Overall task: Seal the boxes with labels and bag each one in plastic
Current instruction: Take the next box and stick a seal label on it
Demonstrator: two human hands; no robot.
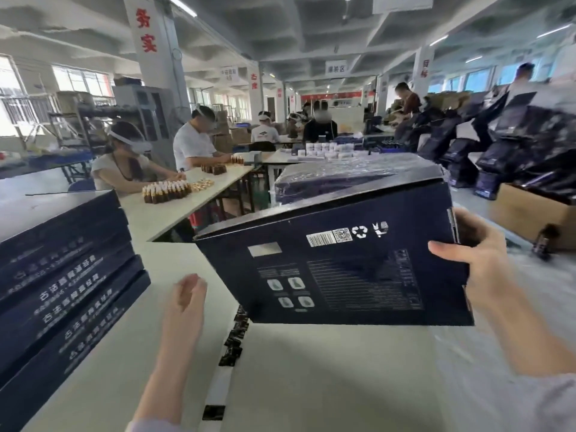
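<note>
White table [311, 385] is seen nearest, lower frame. Stack of dark boxes [62, 275] is piled at left. One dark box [336, 266] is held tilted above table, centre right, gripped at its right end by right hand [477, 266]. Left hand [188, 294], blurred, is held loose and empty, lower centre. Label strip [232, 341] is laid beside it.

Red characters 务实 stand on the white square pillar [145, 29], and the dark blue cardboard box [343, 269] carries a barcode, QR code and recycling symbol.

Left hand [190, 294] open, loose-fingered; right hand [477, 266] tight around the box [343, 263] edge.
</note>
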